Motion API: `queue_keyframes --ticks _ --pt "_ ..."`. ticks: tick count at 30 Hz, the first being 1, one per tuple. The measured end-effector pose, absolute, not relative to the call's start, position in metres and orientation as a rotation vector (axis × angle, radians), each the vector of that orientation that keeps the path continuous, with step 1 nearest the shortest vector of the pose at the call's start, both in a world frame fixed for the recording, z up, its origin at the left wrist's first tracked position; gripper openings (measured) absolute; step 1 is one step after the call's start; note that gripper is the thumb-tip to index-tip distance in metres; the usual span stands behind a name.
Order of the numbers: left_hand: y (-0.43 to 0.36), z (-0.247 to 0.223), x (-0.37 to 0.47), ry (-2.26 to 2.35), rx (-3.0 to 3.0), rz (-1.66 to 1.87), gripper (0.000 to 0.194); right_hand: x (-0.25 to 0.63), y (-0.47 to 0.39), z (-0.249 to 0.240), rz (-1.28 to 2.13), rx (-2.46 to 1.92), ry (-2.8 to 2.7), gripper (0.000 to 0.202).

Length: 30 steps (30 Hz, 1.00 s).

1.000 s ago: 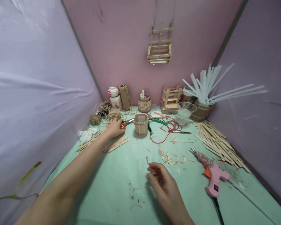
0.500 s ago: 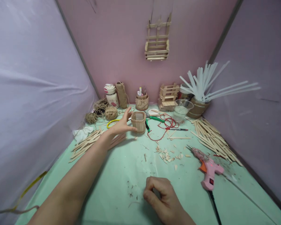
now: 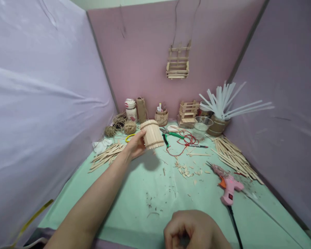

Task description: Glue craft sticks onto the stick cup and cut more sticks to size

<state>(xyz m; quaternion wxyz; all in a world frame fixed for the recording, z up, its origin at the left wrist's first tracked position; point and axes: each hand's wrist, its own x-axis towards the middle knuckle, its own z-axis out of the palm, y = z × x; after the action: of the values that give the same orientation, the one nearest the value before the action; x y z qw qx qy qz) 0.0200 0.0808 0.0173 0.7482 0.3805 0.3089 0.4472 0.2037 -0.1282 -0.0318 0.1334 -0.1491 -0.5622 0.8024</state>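
My left hand (image 3: pixel 137 144) holds a small wooden-stick container (image 3: pixel 152 135) above the table, its fingers around the left side and lower part. The container is tilted, so its slatted side shows and its inside is hidden. My right hand (image 3: pixel 189 228) is curled near the front edge, with its fingers bent inward; whether anything lies inside them is hidden. Green-handled pliers (image 3: pixel 175 134) and a loop of red cord (image 3: pixel 188 138) lie just right of the container. Yellow scissor-like handles (image 3: pixel 129 137) show behind my left hand.
A pink glue gun (image 3: pixel 229 186) lies at the right, its cord running forward. Wood scraps (image 3: pixel 185 170) are scattered mid-table. Stick piles (image 3: pixel 233 154) flank both sides. Twine balls (image 3: pixel 130 127), a pen cup (image 3: pixel 161 117) and a clear cup (image 3: pixel 201 126) stand at the back.
My left hand has closed around the container and lifted it off the table, tilting it. My right hand has moved lower in the view. The camera view has shifted.
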Motion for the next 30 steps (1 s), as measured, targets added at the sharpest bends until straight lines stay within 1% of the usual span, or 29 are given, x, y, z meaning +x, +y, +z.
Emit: queue_keyframes --ticks 1,4,5,8,10,13,17,19,22,24,30 --pt "0.072 0.016 0.020 0.638 0.774 0.960 0.044 0.200 -0.127 -0.032 2.246 -0.505 -1.516 0.044" --pt "0.046 0.008 0.022 0.517 0.645 0.948 0.043 0.186 -0.117 -0.031 1.710 -0.836 -1.007 0.031" --pt "0.039 0.005 0.023 0.477 0.615 0.944 0.043 0.182 -0.112 -0.030 1.584 -0.867 -0.865 0.031" --pt "0.021 -0.005 0.026 0.372 0.564 0.897 0.048 0.171 -0.094 -0.028 1.494 -0.931 -0.668 0.046" --pt "0.015 -0.010 0.028 0.337 0.571 0.851 0.052 0.166 -0.084 -0.024 1.453 -0.971 -0.686 0.051" --pt "0.012 -0.014 0.031 0.329 0.619 0.835 0.052 0.158 -0.077 -0.018 1.340 -0.994 -0.770 0.048" --pt "0.014 -0.017 0.034 0.399 0.691 0.993 0.038 0.148 -0.073 -0.016 1.073 -1.042 -0.806 0.051" --pt "0.015 -0.017 0.036 0.413 0.684 1.075 0.036 0.145 -0.073 -0.020 0.890 -1.088 -0.817 0.057" --pt "0.011 -0.015 0.039 0.378 0.643 1.068 0.045 0.143 -0.074 -0.027 0.544 -1.193 -0.942 0.059" --pt "0.007 -0.012 0.040 0.349 0.636 1.022 0.051 0.143 -0.076 -0.031 0.375 -1.235 -1.052 0.059" --pt "0.003 -0.011 0.038 0.236 0.677 0.891 0.061 0.143 -0.081 -0.033 0.278 -1.276 -1.167 0.065"
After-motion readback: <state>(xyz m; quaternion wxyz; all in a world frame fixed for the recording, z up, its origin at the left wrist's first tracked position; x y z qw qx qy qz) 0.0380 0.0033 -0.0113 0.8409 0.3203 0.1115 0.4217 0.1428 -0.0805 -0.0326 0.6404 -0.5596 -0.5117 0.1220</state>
